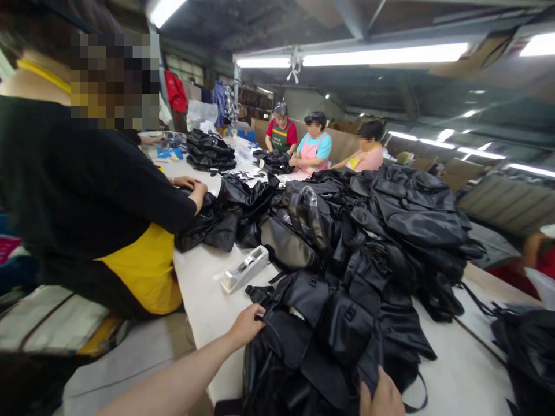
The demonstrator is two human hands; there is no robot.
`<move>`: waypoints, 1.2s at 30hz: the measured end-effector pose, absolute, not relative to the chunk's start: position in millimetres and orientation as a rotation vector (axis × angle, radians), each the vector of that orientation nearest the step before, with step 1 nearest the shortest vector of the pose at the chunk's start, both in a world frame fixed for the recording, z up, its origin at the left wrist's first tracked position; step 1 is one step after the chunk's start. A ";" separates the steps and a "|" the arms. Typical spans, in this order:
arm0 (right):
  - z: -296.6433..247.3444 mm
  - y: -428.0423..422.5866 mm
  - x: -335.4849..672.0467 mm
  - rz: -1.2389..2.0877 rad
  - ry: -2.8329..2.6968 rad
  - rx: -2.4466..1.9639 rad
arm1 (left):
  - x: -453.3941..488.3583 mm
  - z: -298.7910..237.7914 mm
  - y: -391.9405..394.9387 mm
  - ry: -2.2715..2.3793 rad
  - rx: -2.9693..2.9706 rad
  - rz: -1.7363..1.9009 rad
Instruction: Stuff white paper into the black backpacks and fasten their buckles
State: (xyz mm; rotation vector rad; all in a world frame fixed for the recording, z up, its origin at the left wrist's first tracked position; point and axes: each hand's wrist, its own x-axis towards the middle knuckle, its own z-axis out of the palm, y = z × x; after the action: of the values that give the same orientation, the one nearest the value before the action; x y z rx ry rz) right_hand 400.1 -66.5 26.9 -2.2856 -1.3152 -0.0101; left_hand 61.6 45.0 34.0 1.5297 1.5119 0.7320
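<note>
A black bag (pixel 312 352) lies at the near end of the long table (pixel 203 300), at the foot of a big heap of black bags (pixel 390 231). My left hand (pixel 246 325) pinches the bag's upper left edge near a strap, fingers closed on it. My right hand (pixel 384 397) shows at the bottom edge, fingers curled on the bag's lower right side.
A white tape dispenser (pixel 245 269) sits on the table just beyond my left hand. A person in black with a yellow apron (pixel 87 196) stands close on the left, hands on another black bag (pixel 212 222). Three people (pixel 315 144) work at the far end. Another bag pile (pixel 526 346) lies at right.
</note>
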 end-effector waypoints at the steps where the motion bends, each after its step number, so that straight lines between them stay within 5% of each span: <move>1: 39.0 -66.0 380.3 0.000 -1.461 -2.183 | 58.0 34.4 39.2 1.514 1.535 0.741; 8: 72.3 -53.0 271.0 0.643 -1.851 -1.808 | 34.5 101.1 9.3 1.222 1.900 0.823; 13: 49.5 -52.9 263.7 0.857 -1.785 -1.783 | -3.9 134.0 -21.9 0.925 2.013 0.398; 21: 60.6 -46.5 232.9 0.394 -2.470 -1.695 | -41.6 71.1 -69.9 1.222 1.943 -0.005; 28: 29.8 -39.0 233.7 -0.117 -2.753 -1.553 | 20.5 71.5 -20.9 1.296 1.715 0.456; 36: 11.8 -36.6 242.0 -0.072 -2.632 -1.359 | 132.7 67.2 57.7 1.152 1.310 0.296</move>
State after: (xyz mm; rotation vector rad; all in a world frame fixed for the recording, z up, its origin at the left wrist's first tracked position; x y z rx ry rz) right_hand 242.0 -36.6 11.8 -1.3586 -2.6324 -0.0722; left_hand 132.7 57.7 67.2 1.3097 1.1517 0.2959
